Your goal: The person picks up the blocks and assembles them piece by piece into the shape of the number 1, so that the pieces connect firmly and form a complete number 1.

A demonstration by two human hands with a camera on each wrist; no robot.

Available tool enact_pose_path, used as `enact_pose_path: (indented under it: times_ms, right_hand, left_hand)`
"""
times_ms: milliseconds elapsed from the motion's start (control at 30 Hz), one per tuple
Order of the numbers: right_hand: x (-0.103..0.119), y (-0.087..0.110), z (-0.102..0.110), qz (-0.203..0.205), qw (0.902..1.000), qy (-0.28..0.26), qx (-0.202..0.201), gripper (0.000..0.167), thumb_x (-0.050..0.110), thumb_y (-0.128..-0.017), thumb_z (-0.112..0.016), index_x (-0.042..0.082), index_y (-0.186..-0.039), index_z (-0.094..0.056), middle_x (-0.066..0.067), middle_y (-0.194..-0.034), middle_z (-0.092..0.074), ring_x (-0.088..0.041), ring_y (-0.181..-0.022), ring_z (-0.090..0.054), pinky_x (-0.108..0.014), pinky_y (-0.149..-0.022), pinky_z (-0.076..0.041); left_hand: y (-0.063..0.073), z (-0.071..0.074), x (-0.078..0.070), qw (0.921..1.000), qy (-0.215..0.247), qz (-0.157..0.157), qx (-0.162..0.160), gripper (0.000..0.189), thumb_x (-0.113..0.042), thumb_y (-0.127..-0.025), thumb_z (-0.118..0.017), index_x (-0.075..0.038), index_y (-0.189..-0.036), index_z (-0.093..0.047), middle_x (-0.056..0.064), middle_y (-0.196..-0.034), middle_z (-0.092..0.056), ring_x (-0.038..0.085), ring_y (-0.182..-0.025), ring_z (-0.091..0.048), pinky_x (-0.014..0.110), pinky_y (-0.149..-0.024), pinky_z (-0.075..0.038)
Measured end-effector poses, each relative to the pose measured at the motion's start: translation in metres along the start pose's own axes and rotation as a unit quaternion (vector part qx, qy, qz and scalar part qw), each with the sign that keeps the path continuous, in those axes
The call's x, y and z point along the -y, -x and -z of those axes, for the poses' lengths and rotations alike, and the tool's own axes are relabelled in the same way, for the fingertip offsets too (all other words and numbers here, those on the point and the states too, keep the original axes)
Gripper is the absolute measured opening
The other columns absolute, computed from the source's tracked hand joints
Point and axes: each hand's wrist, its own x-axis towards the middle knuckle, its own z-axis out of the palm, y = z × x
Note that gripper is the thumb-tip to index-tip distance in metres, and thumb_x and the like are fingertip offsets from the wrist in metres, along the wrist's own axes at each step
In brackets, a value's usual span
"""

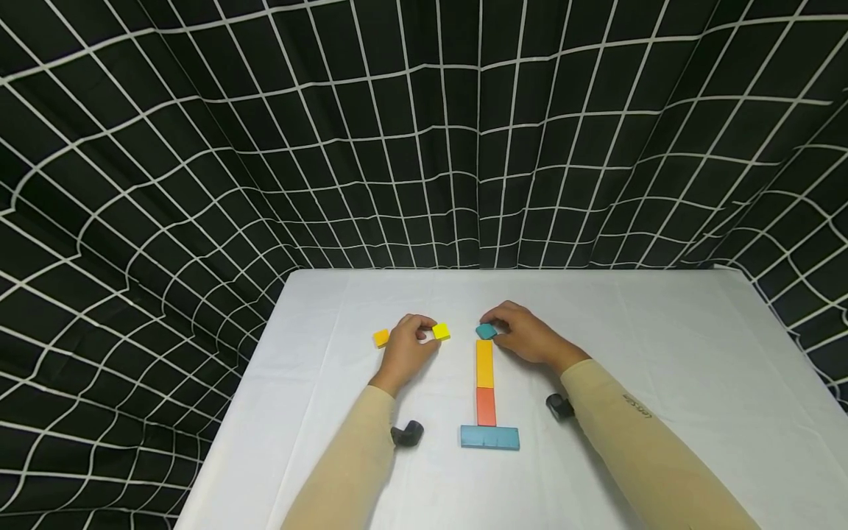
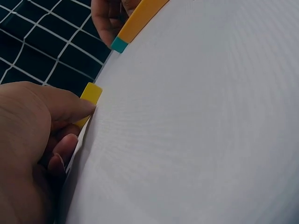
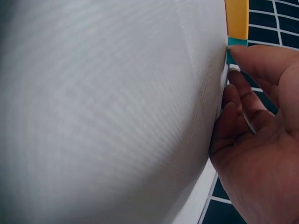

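Note:
My left hand (image 1: 404, 355) pinches a small yellow block (image 1: 441, 331) between thumb and fingers; in the left wrist view the yellow block (image 2: 92, 93) is at the thumb tip. With thumb and fingertips my right hand (image 1: 528, 335) holds a small teal block (image 1: 486, 331), turned slightly, at the far end of an orange block (image 1: 485, 364). The right wrist view has the teal block (image 3: 237, 43) under the thumb, right at the orange block's end. A red block (image 1: 486, 406) continues the row toward me, ending at a long blue block (image 1: 490, 437) laid crosswise.
Left of my left hand lies a small orange-yellow block (image 1: 380, 338), partly hidden by that hand. Everything lies on a white-covered table (image 1: 424, 486). A black curtain with a white grid (image 1: 457, 169) hangs behind it and along the sides. Black wrist cameras (image 1: 407, 434) stick out from both sleeves.

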Motion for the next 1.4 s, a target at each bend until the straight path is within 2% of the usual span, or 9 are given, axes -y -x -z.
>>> enact_pose_path:
  times_ms: [267, 900, 1233, 1400]
  right_hand:
    - [-0.001, 0.001, -0.001, 0.000, 1.0000, -0.001, -0.001, 0.036, 0.000, -0.098, -0.076, 0.008, -0.133, -0.073, -0.007, -0.127, -0.063, -0.030, -0.119, -0.059, -0.050, -0.111, -0.049]
    - [-0.003, 0.001, -0.001, 0.001, 1.0000, 0.001, 0.001, 0.036, 0.002, -0.099, -0.075, 0.010, -0.134, -0.073, -0.007, -0.129, -0.063, -0.029, -0.119, -0.058, -0.049, -0.111, -0.049]
    - [0.001, 0.004, 0.002, 0.002, 1.0000, -0.006, 0.001, 0.037, 0.000, -0.099, -0.075, 0.009, -0.135, -0.072, -0.007, -0.129, -0.063, -0.030, -0.122, -0.058, -0.052, -0.112, -0.047]
    - [0.001, 0.004, 0.001, 0.004, 1.0000, -0.008, -0.003, 0.038, 0.000, -0.099, -0.074, 0.010, -0.135, -0.072, -0.007, -0.130, -0.063, -0.031, -0.124, -0.058, -0.052, -0.112, -0.046]
  left_hand:
    - [-0.001, -0.004, -0.007, 0.9997, -0.022, 0.003, 0.014, 0.033, -0.007, -0.092, -0.087, -0.010, -0.123, -0.075, -0.001, -0.115, -0.067, 0.016, -0.094, -0.058, 0.033, -0.085, -0.051]
    - [0.002, -0.011, -0.016, 0.9988, -0.038, 0.003, 0.032, 0.031, -0.012, -0.094, -0.086, -0.013, -0.123, -0.076, -0.004, -0.115, -0.066, 0.015, -0.096, -0.058, 0.033, -0.087, -0.052]
    - [0.002, -0.014, -0.015, 0.9987, -0.033, -0.025, 0.032, 0.031, -0.012, -0.093, -0.088, -0.014, -0.122, -0.077, -0.005, -0.113, -0.067, 0.014, -0.094, -0.059, 0.032, -0.085, -0.052]
    - [0.002, -0.016, -0.016, 0.9984, -0.034, -0.026, 0.037, 0.031, -0.012, -0.093, -0.088, -0.015, -0.122, -0.078, -0.007, -0.112, -0.067, 0.013, -0.094, -0.058, 0.035, -0.086, -0.050]
